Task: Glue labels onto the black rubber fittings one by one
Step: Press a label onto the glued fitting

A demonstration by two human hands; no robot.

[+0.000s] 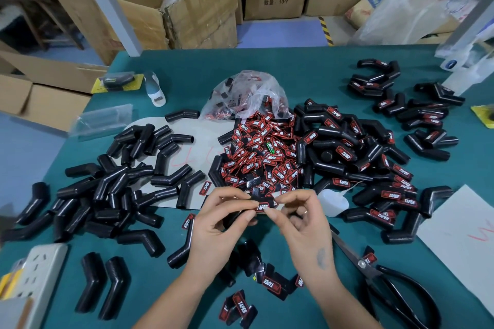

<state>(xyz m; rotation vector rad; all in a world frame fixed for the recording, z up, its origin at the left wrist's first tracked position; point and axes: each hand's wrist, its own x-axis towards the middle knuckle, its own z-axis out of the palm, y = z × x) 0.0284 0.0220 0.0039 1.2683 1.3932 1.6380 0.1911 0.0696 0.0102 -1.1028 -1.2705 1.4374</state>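
My left hand (222, 218) grips a black rubber fitting (235, 218) low over the table's near middle. A red-and-black label (265, 206) lies on the fitting, pinched between both hands' fingertips. My right hand (303, 218) holds the label's right end with thumb and forefinger. Just beyond the hands lies a heap of loose labels (263, 155) spilling from a clear plastic bag (248, 93). Unlabelled fittings (117, 184) are piled on the left. Labelled fittings (358, 152) are piled on the right. A small white glue bottle (332, 201) lies right of my right hand.
Black scissors (387, 280) lie at the near right beside a white sheet (459, 243). A white power strip (34, 275) sits at the near left. A few loose labels (240, 304) lie between my forearms. Cardboard boxes (187, 5) stand beyond the green table (315, 75).
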